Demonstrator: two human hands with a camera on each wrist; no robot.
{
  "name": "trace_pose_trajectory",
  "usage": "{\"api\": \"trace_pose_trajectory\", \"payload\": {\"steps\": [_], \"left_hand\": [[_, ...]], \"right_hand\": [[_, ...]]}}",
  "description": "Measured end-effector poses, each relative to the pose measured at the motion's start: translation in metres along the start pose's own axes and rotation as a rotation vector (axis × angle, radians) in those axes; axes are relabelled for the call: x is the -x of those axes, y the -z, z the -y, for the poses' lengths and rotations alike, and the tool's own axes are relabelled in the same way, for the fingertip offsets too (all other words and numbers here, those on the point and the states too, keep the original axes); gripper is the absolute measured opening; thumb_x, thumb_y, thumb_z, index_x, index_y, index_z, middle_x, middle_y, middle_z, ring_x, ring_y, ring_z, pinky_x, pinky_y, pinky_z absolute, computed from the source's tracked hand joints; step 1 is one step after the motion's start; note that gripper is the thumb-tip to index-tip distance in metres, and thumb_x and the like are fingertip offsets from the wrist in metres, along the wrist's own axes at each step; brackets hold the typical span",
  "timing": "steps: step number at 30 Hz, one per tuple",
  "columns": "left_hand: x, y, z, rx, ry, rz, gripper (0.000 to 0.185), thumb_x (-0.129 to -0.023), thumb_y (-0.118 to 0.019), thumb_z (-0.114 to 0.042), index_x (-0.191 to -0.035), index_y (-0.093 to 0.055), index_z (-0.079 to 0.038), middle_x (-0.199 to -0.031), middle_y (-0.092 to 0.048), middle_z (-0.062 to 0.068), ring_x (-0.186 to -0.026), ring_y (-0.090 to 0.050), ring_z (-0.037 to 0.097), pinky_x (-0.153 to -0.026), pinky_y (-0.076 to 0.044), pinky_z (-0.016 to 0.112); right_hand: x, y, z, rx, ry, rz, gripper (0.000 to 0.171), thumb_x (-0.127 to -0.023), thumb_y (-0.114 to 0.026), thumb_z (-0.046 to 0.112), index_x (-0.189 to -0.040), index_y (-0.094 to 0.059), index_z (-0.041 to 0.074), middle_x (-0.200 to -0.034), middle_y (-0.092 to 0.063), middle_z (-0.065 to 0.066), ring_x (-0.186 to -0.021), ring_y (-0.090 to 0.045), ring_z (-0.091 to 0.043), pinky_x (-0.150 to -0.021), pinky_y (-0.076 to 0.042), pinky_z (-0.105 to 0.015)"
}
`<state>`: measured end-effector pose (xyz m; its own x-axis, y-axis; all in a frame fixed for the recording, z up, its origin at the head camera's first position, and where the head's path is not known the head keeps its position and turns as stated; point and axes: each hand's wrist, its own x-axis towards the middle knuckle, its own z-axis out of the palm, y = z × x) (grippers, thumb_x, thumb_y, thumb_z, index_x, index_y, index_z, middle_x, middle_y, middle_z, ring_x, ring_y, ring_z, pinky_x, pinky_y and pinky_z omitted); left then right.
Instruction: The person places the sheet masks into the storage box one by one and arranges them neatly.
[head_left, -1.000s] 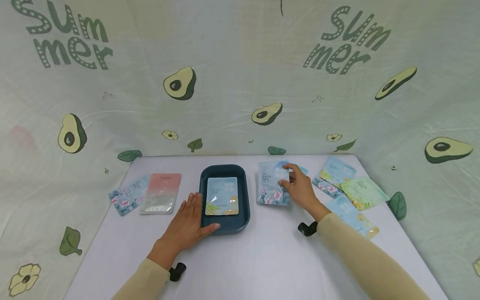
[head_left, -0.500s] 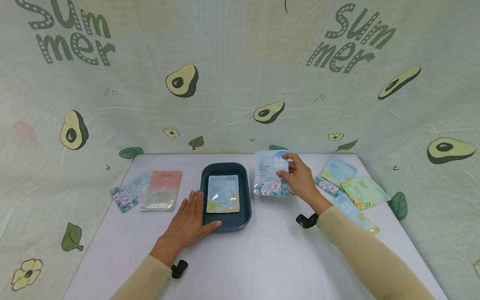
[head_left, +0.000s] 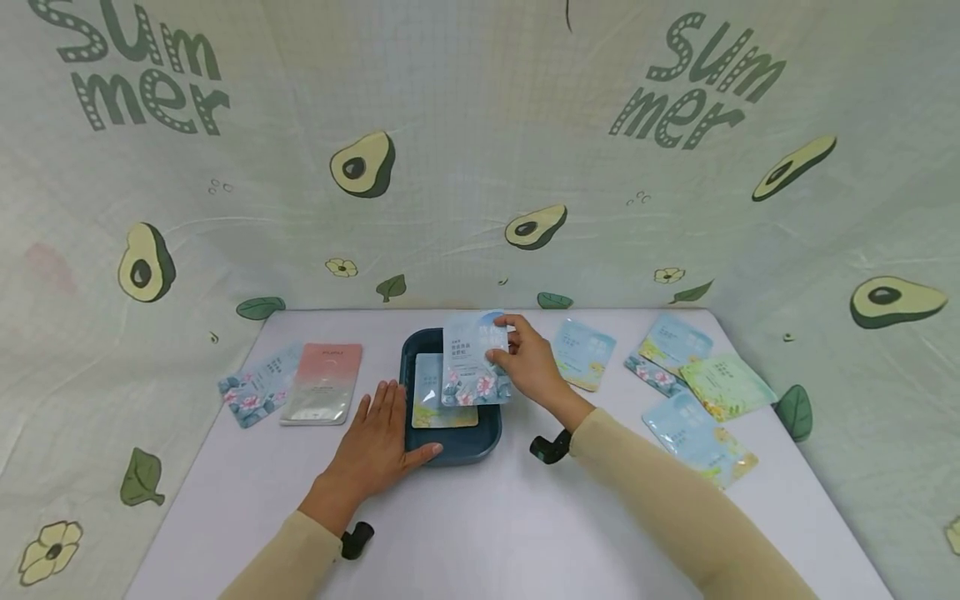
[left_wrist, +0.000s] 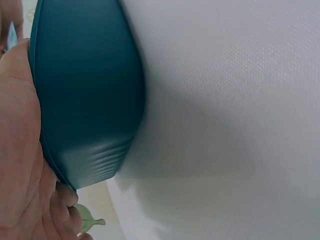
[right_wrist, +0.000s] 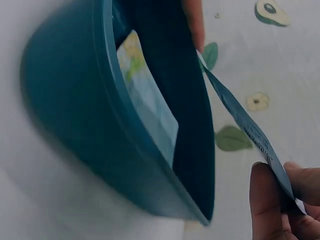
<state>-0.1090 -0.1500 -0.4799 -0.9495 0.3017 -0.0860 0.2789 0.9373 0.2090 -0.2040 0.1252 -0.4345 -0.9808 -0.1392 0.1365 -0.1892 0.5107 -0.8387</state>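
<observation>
Right hand (head_left: 534, 367) pinches floral sachet (head_left: 474, 360) above teal tray (head_left: 450, 446); left hand (head_left: 378, 446), fingers straight and together, braces tray's near-left corner.

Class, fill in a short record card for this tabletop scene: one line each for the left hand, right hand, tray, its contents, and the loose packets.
Left hand: flat on the table, thumb against the tray's near rim
Right hand: pinches a floral packet above the tray
Tray: dark teal, centre of the white table
Tray contents: one blue packet, lying flat
Left packets: a floral one and a pink one
Right packets: five, blue and green, spread out
</observation>
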Motion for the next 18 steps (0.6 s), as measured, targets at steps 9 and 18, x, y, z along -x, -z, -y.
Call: {"api": "trace_pose_trajectory", "payload": {"steps": [9, 18], "left_hand": [[-0.001, -0.002, 0.000, -0.010, 0.002, 0.004, 0.121, -0.093, -0.050, -0.083, -0.165, -0.017, 0.009, -0.174, -0.017, 0.027, -0.163, -0.011, 0.043, -0.131, -0.013, 0.061], [-0.001, -0.003, 0.001, -0.009, 0.003, 0.007, 0.121, -0.093, -0.049, -0.083, -0.165, -0.016, 0.008, -0.174, -0.018, 0.026, -0.163, -0.012, 0.043, -0.131, -0.014, 0.061]], "right_hand": [[-0.002, -0.047, 0.008, -0.014, -0.039, 0.097, 0.048, -0.099, -0.075, 0.010, -0.143, -0.056, 0.010, -0.096, -0.072, -0.010, -0.079, -0.061, -0.017, -0.070, -0.051, -0.030], [-0.008, -0.067, 0.004, 0.015, -0.065, 0.132, 0.049, -0.098, -0.076, 0.012, -0.143, -0.056, 0.009, -0.112, -0.071, -0.015, -0.091, -0.070, -0.022, -0.073, -0.057, -0.034]]}}
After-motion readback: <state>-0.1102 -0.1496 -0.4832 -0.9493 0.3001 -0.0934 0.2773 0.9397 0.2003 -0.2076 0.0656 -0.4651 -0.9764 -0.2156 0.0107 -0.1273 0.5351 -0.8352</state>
